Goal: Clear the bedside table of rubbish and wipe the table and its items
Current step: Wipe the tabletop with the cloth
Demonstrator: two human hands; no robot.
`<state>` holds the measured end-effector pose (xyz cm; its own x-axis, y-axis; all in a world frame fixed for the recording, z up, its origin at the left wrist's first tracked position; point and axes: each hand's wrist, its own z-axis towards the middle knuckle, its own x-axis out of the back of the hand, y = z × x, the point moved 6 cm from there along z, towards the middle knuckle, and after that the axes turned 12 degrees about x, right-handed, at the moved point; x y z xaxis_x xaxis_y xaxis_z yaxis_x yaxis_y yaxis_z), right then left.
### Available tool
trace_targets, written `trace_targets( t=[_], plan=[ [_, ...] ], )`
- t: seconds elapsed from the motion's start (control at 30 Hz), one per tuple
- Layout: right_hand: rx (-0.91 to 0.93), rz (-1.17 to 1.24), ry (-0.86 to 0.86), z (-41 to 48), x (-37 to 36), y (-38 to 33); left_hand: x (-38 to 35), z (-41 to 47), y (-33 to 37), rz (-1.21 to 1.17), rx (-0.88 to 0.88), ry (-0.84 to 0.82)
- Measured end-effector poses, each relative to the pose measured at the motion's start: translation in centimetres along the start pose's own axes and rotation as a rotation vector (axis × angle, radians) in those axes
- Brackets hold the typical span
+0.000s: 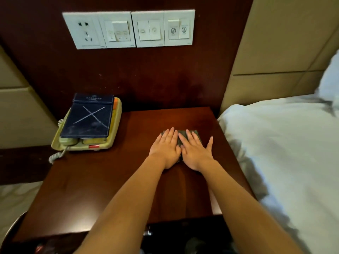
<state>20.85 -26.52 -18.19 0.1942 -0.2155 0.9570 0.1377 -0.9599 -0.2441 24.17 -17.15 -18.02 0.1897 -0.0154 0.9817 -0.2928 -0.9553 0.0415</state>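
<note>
Position: I stand over the bedside counter [102, 171], both bare forearms reaching forward across its dark red-brown top.

Left hand [166, 146]: palm down, flat on the cloth [182, 133]. Fingers [169, 134] are straight and lie close together, pointing toward the wall. They press on the cloth and do not curl round it.

Right hand [195, 150]: palm down just beside the left, the two touching at the inner edges. Its fingers [192, 138] are straight on the cloth, and the thumb is splayed out to the right onto the bare wood.

Cloth: dark grey, folded small, lying on the right half of the counter toward the back. Most of it is covered by my hands. Only the far edge and a strip between the hands show.

Other items: a beige telephone [102, 142] sits at the back left corner, its coiled cord [55, 156] hanging off the left edge. A dark blue folder [88, 120] lies on top of the telephone, marked with pale crossed streaks. A white switch panel [128, 29] is fixed to the wall above. The bed [275, 143], in white linen, stands against the counter's right side.
</note>
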Motion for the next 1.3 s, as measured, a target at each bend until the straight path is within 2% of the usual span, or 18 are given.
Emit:
trace_targets(
  t=[0.33,0.53,0.73,1.07,1.23,1.3],
  plan=[
    [-0.149,-0.006,-0.064,-16.2,-2.8,1.0,-3.2,-13.3,7.7,0.011,-0.075,-0.037],
    [-0.195,-0.041,-0.129,-18.6,-3.4,-0.8,-3.7,-17.1,6.6,0.020,-0.127,-0.023],
    [-0.058,-0.052,-0.168,-14.2,-4.5,-9.1,-3.3,-18.1,-2.9,-0.002,-0.020,-0.050],
    [0.351,-0.074,-0.149,-3.5,-8.4,-31.8,-3.6,-22.2,-27.5,0.053,0.365,0.009],
    [0.450,-0.052,-0.157,-0.7,-9.3,-36.3,-3.2,-22.7,-32.1,0.102,0.397,-0.103],
    [0.466,-0.040,-0.149,0.1,-9.2,-36.0,-3.1,-21.5,-32.0,-0.067,0.429,-0.058]
  ],
)
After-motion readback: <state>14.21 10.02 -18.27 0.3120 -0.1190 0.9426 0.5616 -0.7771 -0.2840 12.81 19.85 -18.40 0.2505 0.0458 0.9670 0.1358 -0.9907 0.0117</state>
